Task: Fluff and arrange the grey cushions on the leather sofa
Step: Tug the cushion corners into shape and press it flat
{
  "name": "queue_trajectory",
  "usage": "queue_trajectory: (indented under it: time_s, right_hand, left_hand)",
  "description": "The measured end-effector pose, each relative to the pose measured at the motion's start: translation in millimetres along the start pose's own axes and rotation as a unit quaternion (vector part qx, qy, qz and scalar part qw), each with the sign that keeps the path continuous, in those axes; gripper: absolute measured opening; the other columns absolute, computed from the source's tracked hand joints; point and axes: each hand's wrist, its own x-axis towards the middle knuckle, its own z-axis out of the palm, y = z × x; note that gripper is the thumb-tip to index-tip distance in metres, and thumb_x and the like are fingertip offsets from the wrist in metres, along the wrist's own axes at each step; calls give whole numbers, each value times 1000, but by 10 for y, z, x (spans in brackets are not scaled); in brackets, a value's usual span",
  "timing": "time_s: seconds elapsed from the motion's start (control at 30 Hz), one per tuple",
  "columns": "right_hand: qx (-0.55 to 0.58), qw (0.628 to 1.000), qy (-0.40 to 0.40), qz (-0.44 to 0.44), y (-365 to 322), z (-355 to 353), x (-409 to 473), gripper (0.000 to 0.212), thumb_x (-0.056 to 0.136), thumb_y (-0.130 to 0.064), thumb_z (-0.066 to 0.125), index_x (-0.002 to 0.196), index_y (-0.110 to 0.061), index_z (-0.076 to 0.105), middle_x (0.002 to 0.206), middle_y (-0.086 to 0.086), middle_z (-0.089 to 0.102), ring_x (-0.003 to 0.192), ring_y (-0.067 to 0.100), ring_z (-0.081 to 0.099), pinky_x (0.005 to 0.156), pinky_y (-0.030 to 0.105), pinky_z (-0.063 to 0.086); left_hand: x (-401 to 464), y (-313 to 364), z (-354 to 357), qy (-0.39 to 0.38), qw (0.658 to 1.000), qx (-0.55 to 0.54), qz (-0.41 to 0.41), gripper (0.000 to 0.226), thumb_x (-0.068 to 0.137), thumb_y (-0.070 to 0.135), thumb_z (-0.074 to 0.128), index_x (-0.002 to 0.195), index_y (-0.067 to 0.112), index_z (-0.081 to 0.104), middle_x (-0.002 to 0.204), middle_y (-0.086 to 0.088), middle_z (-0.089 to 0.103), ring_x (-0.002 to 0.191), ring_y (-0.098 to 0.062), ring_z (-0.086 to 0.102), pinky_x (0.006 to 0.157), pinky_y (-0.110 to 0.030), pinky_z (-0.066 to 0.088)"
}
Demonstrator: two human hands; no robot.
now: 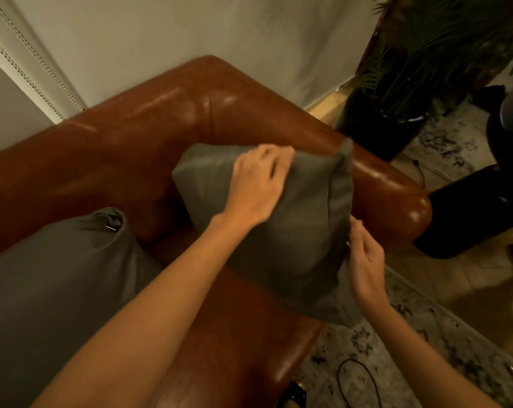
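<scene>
Left hand (256,184) on upper face of grey cushion (293,228), fingers curled over top edge, blurred; looks like holding fabric. Right hand (364,260) at cushion's right seam edge, fingers loosely curled; pinching or just touching, I cannot tell. Cushion tilted between my 2 hands, long axis running up-down, leaning toward sofa arm (390,184), lower corner past seat front. 2nd grey cushion (58,275) well left of grip, on seat. My judgement: left hand nearer backrest, steers cushion into sofa corner.
</scene>
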Motion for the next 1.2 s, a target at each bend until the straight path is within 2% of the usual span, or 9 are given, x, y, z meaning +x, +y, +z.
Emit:
queue_trajectory:
  time_s: [0.13,0.2,0.33,0.53,0.67,0.8,0.9,0.97,1.2]
  right_hand:
    - [33,997,68,12,-77,-319,85,70,77,-83,44,121,-32,63,122,-12,66,119,6,59,102,30,46]
    - [24,996,81,2,-255,-441,244,70,77,-83,42,116,-30,66,119,-9,68,115,8,61,102,32,45]
    - [-83,997,-2,10,-536,-587,469,45,94,-58,39,115,-28,66,116,-6,68,111,6,62,104,42,45]
    - [-308,928,-203,55,-584,-168,515,41,97,-51,46,133,-33,52,133,-9,54,124,12,49,101,30,38]
    - [-330,896,-289,70,-455,404,442,69,89,-66,48,149,-37,29,155,-6,33,140,20,34,108,36,29]
    - [-395,848,-346,63,-292,837,405,96,72,-89,41,151,-44,12,162,-5,18,144,29,26,114,60,21]
    - [-422,843,-330,35,-229,990,395,90,74,-87,40,151,-44,18,156,-3,33,139,30,35,111,65,22]
    - [-417,852,-316,-5,-213,1029,364,71,84,-79,40,145,-43,34,137,-5,55,125,25,51,107,61,31]
    - [-358,902,-241,-17,-382,848,378,45,99,-60,34,126,-34,59,108,-7,68,104,21,63,90,47,50]
  left_hand:
    - [-432,18,349,-136,989,-52,12,44,95,43,46,126,16,62,132,-3,57,128,-13,45,115,-23,13]
    - [-579,98,425,-175,978,-109,16,34,97,28,51,125,13,64,135,-2,56,128,-8,45,114,-18,19]
    - [-644,-3,384,-59,995,-86,10,26,95,11,51,114,7,68,132,-8,56,127,-19,49,110,-28,34]
    - [-727,-533,-4,11,979,167,-118,56,92,59,44,137,26,50,154,-6,31,149,-23,5,115,-46,-11]
    - [-849,-612,-67,26,961,82,-263,77,87,72,40,151,32,24,160,3,20,149,-21,1,116,-54,-7]
    - [-935,-699,-98,103,897,-86,-422,69,88,75,31,143,34,40,150,3,40,139,-21,34,116,-50,24]
    - [-1007,-713,-145,151,720,-358,-576,56,95,62,37,124,20,61,126,-9,62,110,-26,59,93,-44,48]
    - [-990,-648,-197,117,655,-428,-612,43,100,48,38,101,14,64,105,-14,66,90,-28,61,72,-38,50]
    - [-722,-306,-354,46,706,-392,-588,30,97,37,46,98,14,66,103,-12,68,87,-25,62,66,-34,46]
